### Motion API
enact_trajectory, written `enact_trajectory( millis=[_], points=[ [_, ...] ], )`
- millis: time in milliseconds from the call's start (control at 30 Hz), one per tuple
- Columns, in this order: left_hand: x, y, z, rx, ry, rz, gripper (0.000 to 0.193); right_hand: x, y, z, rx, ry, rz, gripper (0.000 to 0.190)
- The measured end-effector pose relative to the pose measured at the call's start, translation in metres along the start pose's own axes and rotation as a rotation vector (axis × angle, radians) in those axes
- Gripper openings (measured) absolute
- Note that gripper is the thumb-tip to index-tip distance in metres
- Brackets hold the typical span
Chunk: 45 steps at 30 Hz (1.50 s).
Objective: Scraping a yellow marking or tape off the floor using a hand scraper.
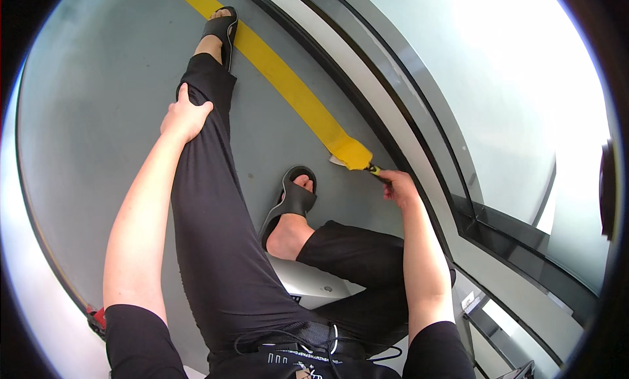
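Note:
My right hand [400, 187] grips the black and yellow handle of a scraper [375, 169]. Its flat blade is mostly hidden under the end of a yellow floor tape strip [290, 84]; only a pale corner of the blade shows at the left. The tape's end is loose and folds over the tool, while the rest of the strip lies along the grey floor [275, 133]. My left hand [185, 117] rests on my outstretched left leg [211, 182], below the knee, with thumb and index finger spread over the black trouser cloth.
A white wall base with a black skirting strip [366, 111] and glass panels [491, 123] curves along the right. My left sandal [221, 30] touches the tape at the far end. My right sandal [295, 192] stands left of the scraper. A red object [100, 317] lies at lower left.

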State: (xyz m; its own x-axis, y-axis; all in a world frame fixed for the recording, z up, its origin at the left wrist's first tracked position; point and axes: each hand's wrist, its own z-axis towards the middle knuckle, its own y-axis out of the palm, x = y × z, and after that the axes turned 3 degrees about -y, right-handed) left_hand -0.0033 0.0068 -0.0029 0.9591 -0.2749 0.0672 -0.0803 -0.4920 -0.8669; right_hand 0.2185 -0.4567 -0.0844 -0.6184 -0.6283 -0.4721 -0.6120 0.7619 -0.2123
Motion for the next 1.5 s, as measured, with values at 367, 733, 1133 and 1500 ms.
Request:
enact_trajectory(
  millis=[367, 733, 1133, 1500],
  points=[
    [0.008, 0.003, -0.004, -0.007, 0.01, -0.009, 0.088, 0.004, 0.017, 0.025, 0.246, -0.276, 0.554, 0.041],
    [0.005, 0.0, -0.003, 0.007, 0.003, 0.021, 0.089, -0.017, 0.018, 0.009, 0.045, -0.227, 0.284, 0.04],
    [0.005, 0.001, -0.003, 0.002, 0.01, 0.014, 0.088, 0.022, -0.002, 0.005, -0.316, 0.102, -0.553, 0.037],
    [0.002, 0.003, 0.0, 0.004, -0.004, 0.012, 0.088, 0.046, 0.085, 0.004, -0.362, -0.004, -0.445, 0.023]
  ],
)
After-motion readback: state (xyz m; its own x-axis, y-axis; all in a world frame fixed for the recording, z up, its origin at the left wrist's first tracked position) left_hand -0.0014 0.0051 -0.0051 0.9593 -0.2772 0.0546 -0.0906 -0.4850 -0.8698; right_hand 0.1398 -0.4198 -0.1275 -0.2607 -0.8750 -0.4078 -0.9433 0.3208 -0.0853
